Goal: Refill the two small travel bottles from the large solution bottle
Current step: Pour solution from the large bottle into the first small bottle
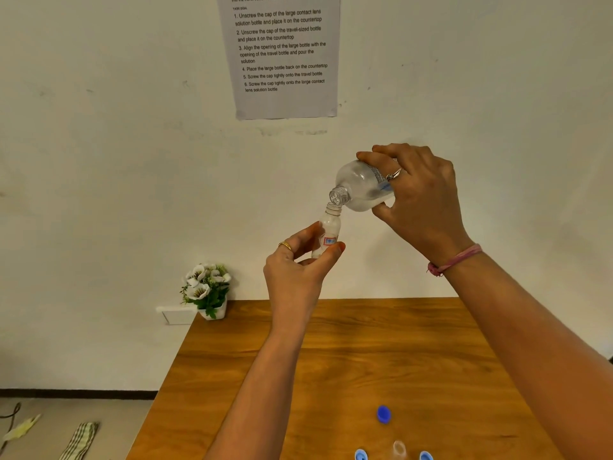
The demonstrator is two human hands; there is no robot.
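Observation:
My right hand [419, 197] grips the large clear solution bottle [360, 187], tipped to the left with its open neck pointing down. Its mouth sits right over the open top of a small travel bottle [330, 229] with a red and blue label. My left hand [298, 263] pinches that small bottle upright by its lower part, well above the wooden table [348, 360]. A dark blue cap [383, 414] lies on the table near the front. The open top of a second small clear bottle [399, 449] stands at the bottom edge between two light blue caps [361, 454] [425, 455].
A white pot of artificial flowers [207, 290] stands at the table's far left corner beside a white wall fitting [177, 313]. A printed instruction sheet [282, 54] hangs on the wall. On the floor at left lie a striped cloth [79, 441] and a cable.

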